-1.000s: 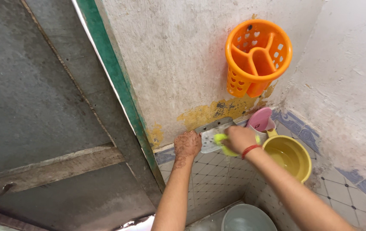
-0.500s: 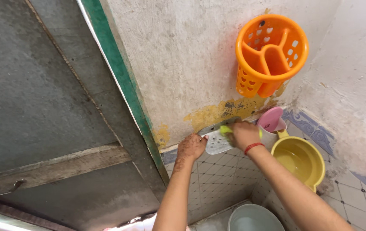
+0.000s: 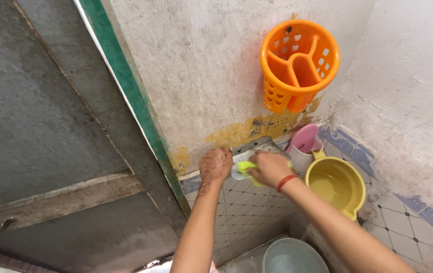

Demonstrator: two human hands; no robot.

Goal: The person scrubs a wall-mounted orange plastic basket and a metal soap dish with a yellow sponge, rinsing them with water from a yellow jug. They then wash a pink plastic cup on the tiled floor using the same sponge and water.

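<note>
Grey and weathered, the door (image 3: 49,126) fills your left side, its green edge (image 3: 125,86) running down beside the stained plaster wall (image 3: 201,65). An orange slotted holder (image 3: 300,63) hangs on that wall above the corner. Below it, a yellow pot (image 3: 337,184) holding water sits on the tiled ledge (image 3: 241,202), just beside a pink-lidded cup (image 3: 305,141). A pale bucket (image 3: 290,255) shows at the bottom edge. Your left hand (image 3: 215,166) has its grip clenched on the near end of a flat metal piece (image 3: 257,147) lying on the ledge against the wall. Your right hand (image 3: 269,168) presses a yellow-green cloth (image 3: 246,167) against that metal, grasping it.
</note>
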